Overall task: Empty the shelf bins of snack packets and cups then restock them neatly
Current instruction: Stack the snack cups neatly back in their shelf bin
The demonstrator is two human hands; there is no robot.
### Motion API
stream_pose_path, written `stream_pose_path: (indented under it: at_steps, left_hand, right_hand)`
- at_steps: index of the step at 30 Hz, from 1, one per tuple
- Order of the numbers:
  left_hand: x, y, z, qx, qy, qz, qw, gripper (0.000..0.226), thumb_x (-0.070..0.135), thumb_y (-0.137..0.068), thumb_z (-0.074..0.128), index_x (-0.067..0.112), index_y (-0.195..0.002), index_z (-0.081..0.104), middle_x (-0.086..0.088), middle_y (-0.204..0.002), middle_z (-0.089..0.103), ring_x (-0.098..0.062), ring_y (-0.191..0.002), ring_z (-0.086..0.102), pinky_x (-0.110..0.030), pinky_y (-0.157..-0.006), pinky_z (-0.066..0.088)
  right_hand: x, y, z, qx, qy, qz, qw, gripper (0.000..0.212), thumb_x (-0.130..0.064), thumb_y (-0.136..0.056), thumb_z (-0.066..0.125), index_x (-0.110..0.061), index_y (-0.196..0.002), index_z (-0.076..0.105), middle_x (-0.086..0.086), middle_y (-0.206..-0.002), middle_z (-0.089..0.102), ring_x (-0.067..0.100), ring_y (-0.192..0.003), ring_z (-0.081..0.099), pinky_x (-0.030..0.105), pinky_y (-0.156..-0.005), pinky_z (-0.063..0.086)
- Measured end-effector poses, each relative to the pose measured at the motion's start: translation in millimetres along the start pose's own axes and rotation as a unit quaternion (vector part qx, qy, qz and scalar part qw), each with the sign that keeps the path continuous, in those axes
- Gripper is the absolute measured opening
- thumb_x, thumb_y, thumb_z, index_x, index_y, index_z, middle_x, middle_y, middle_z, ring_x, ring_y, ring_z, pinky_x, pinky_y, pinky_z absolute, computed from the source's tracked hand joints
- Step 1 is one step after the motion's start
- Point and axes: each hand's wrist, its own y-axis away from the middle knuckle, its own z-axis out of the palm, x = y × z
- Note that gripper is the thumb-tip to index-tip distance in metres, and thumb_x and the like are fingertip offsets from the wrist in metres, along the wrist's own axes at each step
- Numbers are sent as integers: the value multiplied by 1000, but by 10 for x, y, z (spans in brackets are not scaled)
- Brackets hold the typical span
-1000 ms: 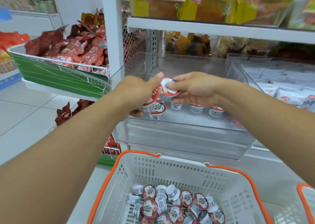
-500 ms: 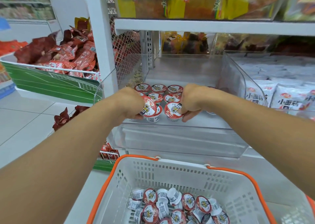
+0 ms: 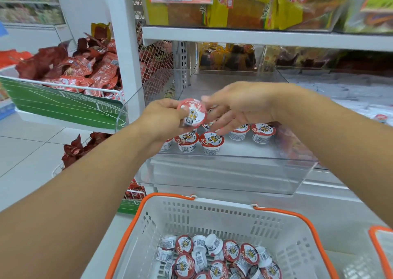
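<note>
Fingers point(image 3: 170, 108) of left hand point(image 3: 161, 119): pinching one red-lidded cup point(image 3: 192, 113) above clear shelf bin point(image 3: 223, 172). Right hand point(image 3: 240, 106): fingers extended, relaxed, touching that cup's rim. Cups standing in bin point(image 3: 211, 143); loose cups in basket point(image 3: 223, 221) below.

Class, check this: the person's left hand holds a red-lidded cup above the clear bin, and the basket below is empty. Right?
Not quite. The head view shows the basket holds many cups. The left hand does hold a red-lidded cup above the clear bin.
</note>
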Motion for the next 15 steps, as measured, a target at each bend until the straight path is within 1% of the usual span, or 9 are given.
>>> stream_pose_path:
  at_steps: [2,4,6,7,8,10,11,13,15]
  left_hand:
    - [-5,2,41,-7,16,22,1000,15,6,-98,58,3,-111,63,-18,-106,72,-27,-94,73,-28,-70,62]
    - [-30,21,71,-30,-4,27,999,21,12,-99,58,2,-116,63,-17,-107,72,-25,-96,72,-26,-71,61]
    - [-74,46,90,-46,-107,46,992,26,25,-101,55,5,-114,65,-15,-104,71,-22,-94,69,-32,-79,61]
    - [-95,50,86,-47,-215,89,971,31,33,-103,50,8,-111,66,-14,-102,70,-22,-94,66,-37,-84,58]
    - [-105,72,83,-48,-330,142,932,36,37,-104,44,9,-106,66,-10,-97,69,-24,-96,64,-36,-84,53]
    - [-111,136,106,-93,-479,206,848,48,42,-106,29,9,-108,64,-6,-102,67,-28,-108,59,-32,-84,42]
    - [-110,148,110,-131,-509,186,830,55,46,-106,22,12,-119,64,-7,-120,66,-27,-121,54,-31,-94,40]
    - [-95,150,130,-195,-527,98,821,63,56,-102,15,26,-140,54,0,-152,45,-20,-142,37,-32,-115,26]
    - [-78,137,155,-226,-554,32,800,66,64,-99,12,32,-150,41,3,-161,29,-19,-149,24,-35,-121,15]
  right_hand:
    - [4,49,42,-63,-105,-34,992,25,-25,-100,57,-10,-120,62,16,-110,73,25,-97,73,34,-85,59]
    - [98,-21,78,-17,-135,-36,990,13,-9,-99,57,-9,-111,62,16,-103,73,21,-85,74,29,-76,61]
    - [166,-85,50,13,-139,-1,990,8,-6,-98,57,-9,-105,62,13,-88,75,19,-75,74,28,-72,62]
    - [182,-97,3,38,-111,21,993,7,-6,-99,57,-7,-104,62,11,-79,75,18,-69,74,28,-68,62]
    - [190,-87,-65,72,-47,44,995,8,-8,-99,57,-5,-105,62,10,-71,74,17,-62,73,28,-64,62]
    - [214,-61,-189,125,149,88,977,15,-10,-100,57,2,-107,63,12,-70,74,18,-54,71,29,-61,62]
    - [230,-54,-208,126,226,108,960,18,-10,-99,58,5,-107,63,16,-76,74,20,-53,71,31,-62,62]
    - [275,-62,-168,97,293,147,940,15,-7,-97,60,8,-100,63,18,-80,72,21,-53,71,31,-57,62]
    - [306,-63,-95,73,341,168,922,17,-5,-96,61,2,-81,60,9,-62,70,17,-51,70,25,-49,56]
